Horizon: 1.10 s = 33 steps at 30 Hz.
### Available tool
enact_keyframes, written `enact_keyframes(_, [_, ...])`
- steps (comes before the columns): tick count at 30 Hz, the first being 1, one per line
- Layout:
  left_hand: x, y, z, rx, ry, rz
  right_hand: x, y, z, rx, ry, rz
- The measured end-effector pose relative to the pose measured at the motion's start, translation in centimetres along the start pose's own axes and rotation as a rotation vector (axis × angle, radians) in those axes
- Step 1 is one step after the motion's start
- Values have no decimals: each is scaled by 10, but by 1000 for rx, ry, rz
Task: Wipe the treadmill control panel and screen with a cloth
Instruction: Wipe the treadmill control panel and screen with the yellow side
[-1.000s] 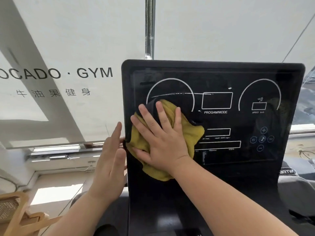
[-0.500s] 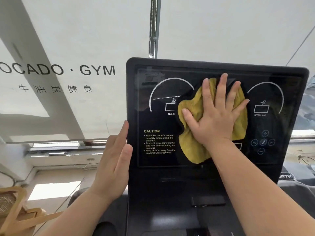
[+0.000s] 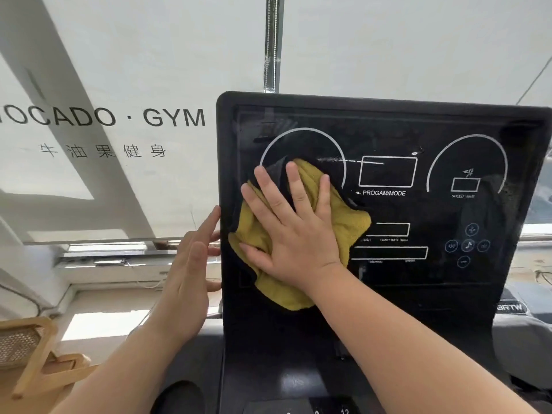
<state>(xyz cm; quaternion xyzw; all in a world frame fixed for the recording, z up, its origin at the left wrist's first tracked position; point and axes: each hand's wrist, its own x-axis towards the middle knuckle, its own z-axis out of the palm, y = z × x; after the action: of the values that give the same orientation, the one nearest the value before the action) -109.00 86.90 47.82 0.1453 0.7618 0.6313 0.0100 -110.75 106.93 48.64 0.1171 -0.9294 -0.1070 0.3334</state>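
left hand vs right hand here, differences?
Right hand presses the yellow cloth flat against the screen; left hand touches no cloth. Right hand lies over the screen's left dial, back toward the camera, fingers spread; left hand stands edge-on beside the control panel's left edge, fingers close together. Both have straight fingers.

Right hand [image 3: 295, 234] flat on cloth [image 3: 349, 225], screen [image 3: 388, 138] possibly streaked

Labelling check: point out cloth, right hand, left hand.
cloth [image 3: 352, 228], head view, bare yellow part beside the little finger.
right hand [image 3: 295, 234], head view, back of the hand.
left hand [image 3: 189, 279], head view, back of the hand.
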Motion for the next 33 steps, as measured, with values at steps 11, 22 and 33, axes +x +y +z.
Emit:
enact_keyframes(11, [-5,0,-9,-72,-94,-21,34,72,-26,-51,30,250])
enact_keyframes(22, [-14,-18,-9,-147,-21,-50,89,-9,-27,-24,57,13])
enact_keyframes(33, [-29,4,28,324,-4,4,-71,76,4,-100,-18,13])
